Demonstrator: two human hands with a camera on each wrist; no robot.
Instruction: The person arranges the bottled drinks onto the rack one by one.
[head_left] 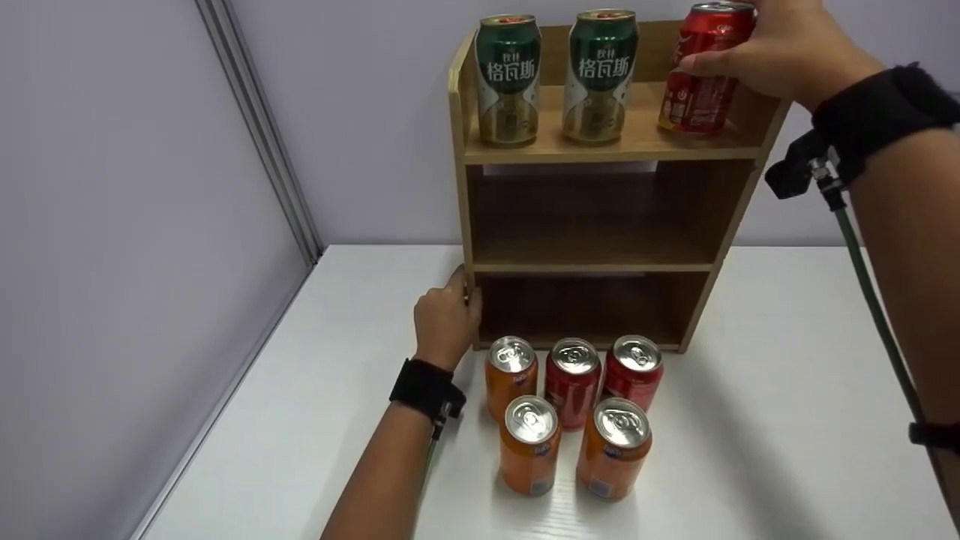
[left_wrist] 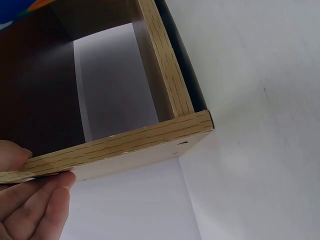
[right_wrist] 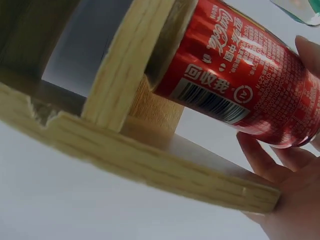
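My right hand point(head_left: 799, 56) grips a red Coca-Cola can point(head_left: 697, 94) at the right end of the top tier of a small wooden shelf point(head_left: 592, 268). In the right wrist view, fingers and thumb wrap the can point(right_wrist: 235, 75) beside the side panel; the can's lower end is at the shelf board. Two green and gold drink cans point(head_left: 508, 82) point(head_left: 602, 79) stand upright to its left on that tier. Down at the shelf's left side, my left hand point(head_left: 445, 322) pinches the front edge of the side panel point(left_wrist: 125, 142) between thumb and fingers.
On the white table point(head_left: 352, 315), before the shelf, stand several upright cans: orange Fanta cans point(head_left: 530, 450) and two red cans point(head_left: 573, 382). A grey wall point(head_left: 150, 187) with a metal corner strip rises at left. A green cable point(head_left: 874, 292) runs along my right forearm.
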